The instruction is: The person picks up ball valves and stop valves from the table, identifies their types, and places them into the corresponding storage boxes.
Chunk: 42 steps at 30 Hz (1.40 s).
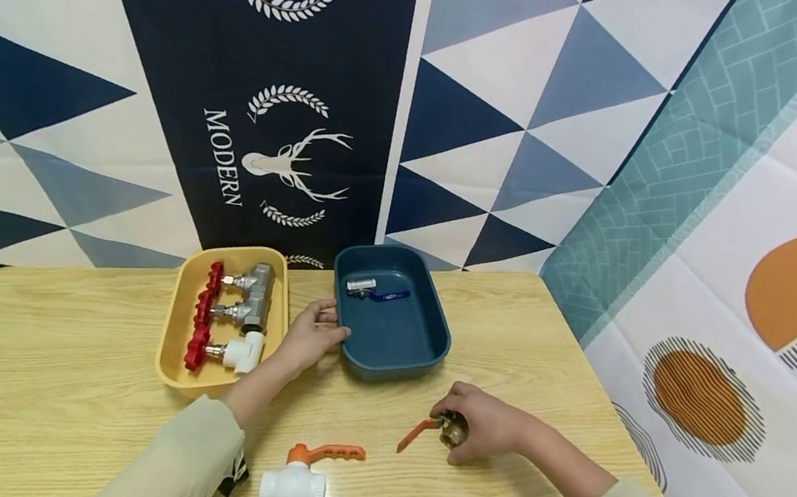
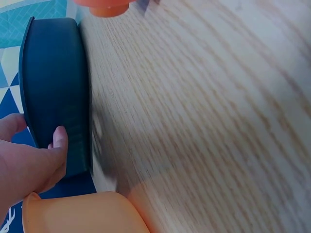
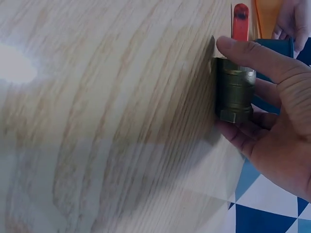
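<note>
My right hand (image 1: 448, 431) grips a brass valve (image 1: 453, 432) with an orange-red lever (image 1: 418, 433) on the wooden table, front right of centre. In the right wrist view the thumb and fingers (image 3: 243, 48) curl round the brass valve body (image 3: 234, 94), and its lever (image 3: 240, 19) points away. My left hand (image 1: 332, 322) holds the left rim of a blue tray (image 1: 430, 353). In the left wrist view a digit (image 2: 58, 141) presses on the wall of the blue tray (image 2: 53, 97). A small blue-handled valve (image 1: 371, 287) lies inside the tray.
A yellow tray (image 1: 171, 336) left of the blue one holds three red-handled valves (image 1: 231, 315). A white plastic valve with an orange lever (image 1: 295, 483) lies near the table's front edge. Patterned cloths hang behind and to the right of the table (image 1: 50, 371).
</note>
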### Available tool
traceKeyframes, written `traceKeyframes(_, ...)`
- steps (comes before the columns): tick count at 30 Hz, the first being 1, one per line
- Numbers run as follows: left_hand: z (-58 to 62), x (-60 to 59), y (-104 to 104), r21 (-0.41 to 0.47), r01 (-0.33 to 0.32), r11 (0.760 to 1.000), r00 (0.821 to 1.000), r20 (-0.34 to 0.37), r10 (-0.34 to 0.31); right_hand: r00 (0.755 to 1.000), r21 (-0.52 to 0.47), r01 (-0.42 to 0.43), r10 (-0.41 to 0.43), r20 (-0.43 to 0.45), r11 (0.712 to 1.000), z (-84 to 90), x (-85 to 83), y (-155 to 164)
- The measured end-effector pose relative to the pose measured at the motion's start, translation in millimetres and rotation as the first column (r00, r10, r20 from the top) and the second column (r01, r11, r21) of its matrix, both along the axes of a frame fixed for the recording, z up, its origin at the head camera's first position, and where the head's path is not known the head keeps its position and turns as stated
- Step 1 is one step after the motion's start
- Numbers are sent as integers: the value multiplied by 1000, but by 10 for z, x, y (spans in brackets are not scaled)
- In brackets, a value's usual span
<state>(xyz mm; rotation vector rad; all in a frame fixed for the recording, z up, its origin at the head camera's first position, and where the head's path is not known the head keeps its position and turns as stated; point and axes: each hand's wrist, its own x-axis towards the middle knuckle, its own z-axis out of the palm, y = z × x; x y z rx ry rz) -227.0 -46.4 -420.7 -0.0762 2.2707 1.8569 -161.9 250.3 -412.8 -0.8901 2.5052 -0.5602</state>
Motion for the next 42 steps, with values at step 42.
traceKeyframes(42,-36,-32,-2,-11,-4,1000,1000,-13,3,983,-149,170,-178,-46,974,255,-89,23)
